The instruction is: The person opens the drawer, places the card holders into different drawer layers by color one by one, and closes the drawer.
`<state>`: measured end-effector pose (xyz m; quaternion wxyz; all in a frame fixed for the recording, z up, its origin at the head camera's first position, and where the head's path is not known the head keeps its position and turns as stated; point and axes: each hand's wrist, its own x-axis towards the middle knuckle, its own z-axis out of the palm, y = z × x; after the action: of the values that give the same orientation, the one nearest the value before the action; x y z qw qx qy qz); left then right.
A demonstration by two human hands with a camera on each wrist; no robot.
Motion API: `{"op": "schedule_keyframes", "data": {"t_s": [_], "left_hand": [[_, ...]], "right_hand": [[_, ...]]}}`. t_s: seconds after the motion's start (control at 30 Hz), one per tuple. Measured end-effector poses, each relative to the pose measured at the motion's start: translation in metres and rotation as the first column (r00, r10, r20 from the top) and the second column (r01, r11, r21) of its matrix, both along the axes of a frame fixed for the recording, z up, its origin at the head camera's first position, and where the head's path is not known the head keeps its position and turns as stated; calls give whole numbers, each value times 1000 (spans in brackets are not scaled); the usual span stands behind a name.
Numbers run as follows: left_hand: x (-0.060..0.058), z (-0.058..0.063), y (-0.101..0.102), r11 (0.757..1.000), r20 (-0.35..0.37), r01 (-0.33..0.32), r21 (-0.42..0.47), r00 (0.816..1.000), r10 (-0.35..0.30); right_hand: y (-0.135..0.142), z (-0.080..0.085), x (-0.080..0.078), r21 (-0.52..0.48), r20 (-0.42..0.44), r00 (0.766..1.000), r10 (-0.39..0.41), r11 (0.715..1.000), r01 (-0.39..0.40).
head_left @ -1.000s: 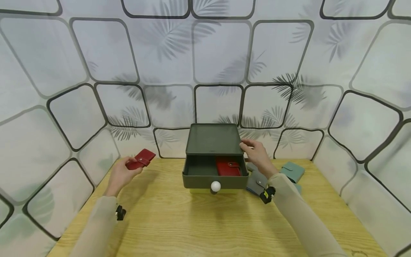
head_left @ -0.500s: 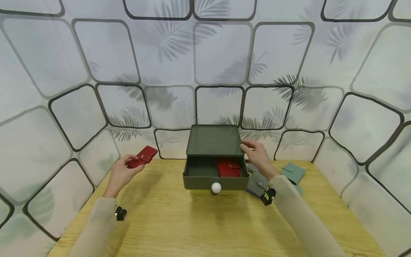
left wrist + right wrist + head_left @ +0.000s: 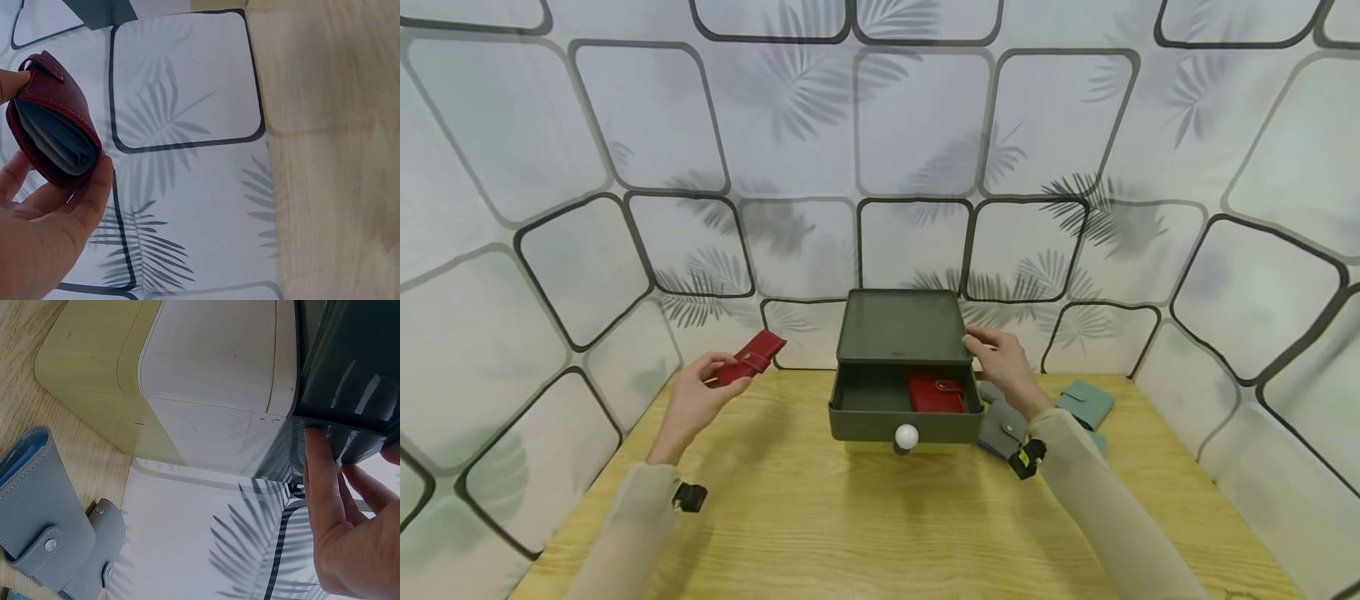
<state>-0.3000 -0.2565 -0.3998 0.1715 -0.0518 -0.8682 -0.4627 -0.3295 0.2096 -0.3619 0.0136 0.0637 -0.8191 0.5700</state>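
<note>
In the head view my left hand [image 3: 692, 408] pinches a small red card wallet [image 3: 763, 350] in the air, left of a small drawer unit [image 3: 898, 325]. Its snap strap is fastened, and the left wrist view shows clear sleeves inside the wallet [image 3: 62, 103]. My right hand [image 3: 1006, 367] touches the upper right side of the unit, and in the right wrist view the fingers [image 3: 325, 481] lie nearly straight against its dark side. The dark top drawer [image 3: 865, 426], with a white knob, is pulled out. Another red wallet [image 3: 931, 394] lies in its right half.
Grey wallets [image 3: 1002, 427] with snap straps lie right of the unit, partly behind my right forearm. A green wallet [image 3: 1086, 403] lies farther right. Below the dark top, the unit has white [image 3: 212, 356] and yellow [image 3: 94, 356] sections. Patterned walls [image 3: 917, 242] enclose the wooden table [image 3: 850, 525].
My left hand has moved slightly right and up with the red card wallet, toward the drawer unit. The right hand has stayed at the unit's side.
</note>
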Motion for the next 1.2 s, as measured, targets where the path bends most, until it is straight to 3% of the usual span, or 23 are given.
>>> {"op": "schedule_keyframes", "data": {"t_s": [0.27, 0.67, 1.2], "left_hand": [[10, 12, 11, 988, -56, 123, 93, 991, -118], [20, 28, 31, 954, -136, 282, 104, 954, -268], [27, 38, 49, 905, -57, 414, 97, 910, -410]], "right_hand": [[-1, 0, 1, -10, 4, 1000, 2, 1000, -2], [1, 1, 2, -17, -6, 1000, 25, 1000, -25], [0, 2, 3, -23, -5, 1000, 22, 999, -22]]}}
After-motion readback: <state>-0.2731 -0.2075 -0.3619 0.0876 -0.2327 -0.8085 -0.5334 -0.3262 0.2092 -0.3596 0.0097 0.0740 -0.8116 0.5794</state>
